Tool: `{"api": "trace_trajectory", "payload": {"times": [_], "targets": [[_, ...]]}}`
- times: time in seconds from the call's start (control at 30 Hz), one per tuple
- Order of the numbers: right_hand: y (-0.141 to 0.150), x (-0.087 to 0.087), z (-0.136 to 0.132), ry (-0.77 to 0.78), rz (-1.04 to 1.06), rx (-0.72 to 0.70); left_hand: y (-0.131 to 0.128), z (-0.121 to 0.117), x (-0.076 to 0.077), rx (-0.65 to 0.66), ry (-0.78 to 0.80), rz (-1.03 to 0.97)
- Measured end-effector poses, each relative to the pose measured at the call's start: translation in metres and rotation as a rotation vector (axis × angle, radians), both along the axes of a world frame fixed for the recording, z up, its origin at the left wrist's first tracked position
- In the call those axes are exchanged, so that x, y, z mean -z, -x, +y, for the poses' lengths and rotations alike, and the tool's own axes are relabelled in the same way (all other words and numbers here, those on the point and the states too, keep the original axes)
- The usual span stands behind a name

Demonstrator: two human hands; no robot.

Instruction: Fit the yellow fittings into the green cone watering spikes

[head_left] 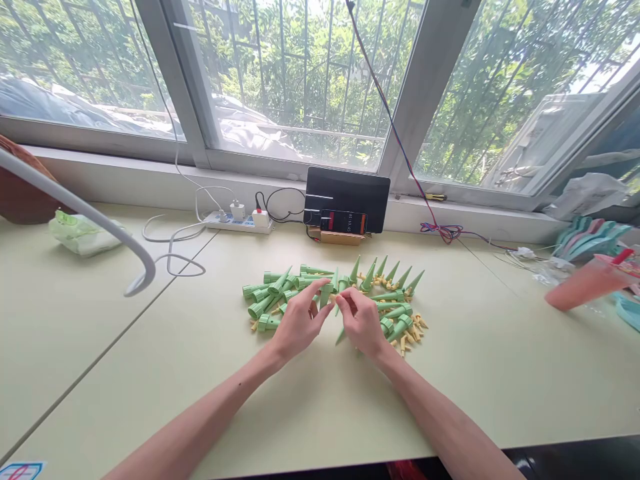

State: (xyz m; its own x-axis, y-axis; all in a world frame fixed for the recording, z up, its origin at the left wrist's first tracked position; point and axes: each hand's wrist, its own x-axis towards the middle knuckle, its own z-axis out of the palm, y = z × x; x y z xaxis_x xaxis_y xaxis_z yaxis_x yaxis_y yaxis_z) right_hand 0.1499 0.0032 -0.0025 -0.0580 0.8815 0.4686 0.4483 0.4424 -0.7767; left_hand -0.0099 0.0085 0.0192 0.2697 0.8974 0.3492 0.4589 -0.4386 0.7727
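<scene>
Between thumb and fingers, my left hand (300,320) grips a green plastic plant watering spike (325,293). My right hand (364,323) pinches a small yellow valve piece (334,299) against the side of that spike; I cannot tell how far it sits in. Loose green spikes (260,307) lie heaped beside my left hand. Behind and right of my right hand, several spikes (393,271) stand point up in a curved row. More small yellow pieces (413,333) are scattered at the right edge of the pile.
A phone (344,222) leans on a black tablet (350,190) at the back. A power strip (240,223) with white cables lies to their left. A white curved bar (90,207) reaches in from the left. A pink drink cup (590,283) tilts at the right.
</scene>
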Motion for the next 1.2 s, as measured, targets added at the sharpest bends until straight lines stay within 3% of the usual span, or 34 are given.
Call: {"api": "trace_trajectory", "payload": {"times": [0.67,1.2], "targets": [[0.0008,-0.0003,0.0002,-0.017,-0.031,0.006,0.0007,-0.0003,-0.0029,0.04,0.042,-0.026],[0.0018,-0.0035,-0.0022,-0.005,0.024,-0.003,-0.0005,-0.0001,-0.0015,-0.014,0.065,-0.074]]}}
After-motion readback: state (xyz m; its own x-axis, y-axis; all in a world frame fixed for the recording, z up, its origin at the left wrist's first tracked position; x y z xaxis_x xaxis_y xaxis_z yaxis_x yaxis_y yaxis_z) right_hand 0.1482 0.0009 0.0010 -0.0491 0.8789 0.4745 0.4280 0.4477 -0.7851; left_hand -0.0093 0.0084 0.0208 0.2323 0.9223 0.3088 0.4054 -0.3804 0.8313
